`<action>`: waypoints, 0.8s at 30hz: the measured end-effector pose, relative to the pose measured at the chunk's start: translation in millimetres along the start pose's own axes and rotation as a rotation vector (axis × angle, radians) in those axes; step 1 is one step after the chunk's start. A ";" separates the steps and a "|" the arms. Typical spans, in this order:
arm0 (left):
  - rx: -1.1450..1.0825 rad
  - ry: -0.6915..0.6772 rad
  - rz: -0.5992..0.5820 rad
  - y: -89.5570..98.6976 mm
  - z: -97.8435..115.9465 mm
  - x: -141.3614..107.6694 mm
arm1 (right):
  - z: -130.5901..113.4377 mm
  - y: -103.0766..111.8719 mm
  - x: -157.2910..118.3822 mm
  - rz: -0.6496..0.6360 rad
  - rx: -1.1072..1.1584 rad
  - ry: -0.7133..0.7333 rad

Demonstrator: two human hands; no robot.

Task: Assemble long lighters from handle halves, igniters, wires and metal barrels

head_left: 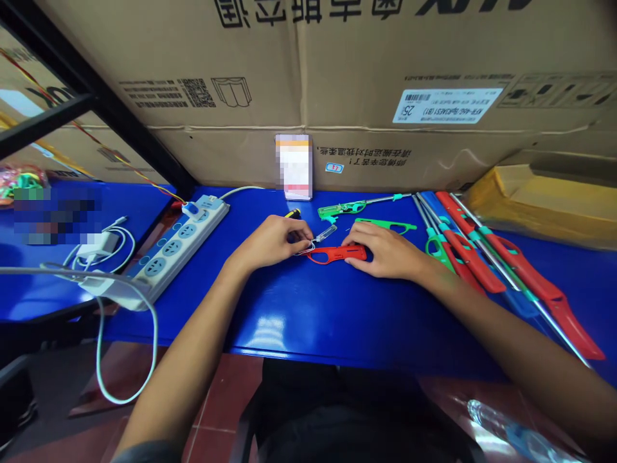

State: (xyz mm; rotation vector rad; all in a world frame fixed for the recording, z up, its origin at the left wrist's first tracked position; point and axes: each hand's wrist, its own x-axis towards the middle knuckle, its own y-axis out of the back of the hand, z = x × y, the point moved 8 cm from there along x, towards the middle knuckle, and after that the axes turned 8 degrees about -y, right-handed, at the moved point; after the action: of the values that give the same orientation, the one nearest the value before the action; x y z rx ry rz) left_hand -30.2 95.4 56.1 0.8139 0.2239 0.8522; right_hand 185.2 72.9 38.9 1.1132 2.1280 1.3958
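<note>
My right hand (383, 249) is closed around the grip end of a red lighter shell (332, 255), just above the blue table. At the other end of the shell, by its trigger loop, my left hand (282, 241) pinches thin pale wires (312, 245); the part inside the fingers is hidden. A small clear tank (327, 233) lies just beyond the wires. Behind my right hand is a green half shell (400, 226). Farther back rests an opened green lighter (343, 209) with a metal rod. A yellow and black handle (293, 213) sticks out behind my left hand.
Several long red, green and blue lighters (475, 257) lie in a pile at right, near a yellow box (544, 199). A white power strip (186, 241) with cables runs along the left. A pixelated upright card (295, 168) stands against the big carton (216, 141).
</note>
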 end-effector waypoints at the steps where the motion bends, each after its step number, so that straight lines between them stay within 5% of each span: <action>1: 0.003 -0.007 -0.005 -1.1 0.1 0.3 | 0.7 -1.2 0.4 0.002 0.002 -0.001; 24: 0.139 -0.178 -0.085 -18.2 13.5 5.4 | -8.5 -16.7 3.3 0.137 0.063 -0.020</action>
State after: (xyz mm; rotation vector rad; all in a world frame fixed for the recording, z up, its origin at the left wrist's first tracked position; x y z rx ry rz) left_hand -9.6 85.0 53.0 0.9981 0.1602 0.6849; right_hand 170.6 67.0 28.2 1.3146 2.1301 1.3780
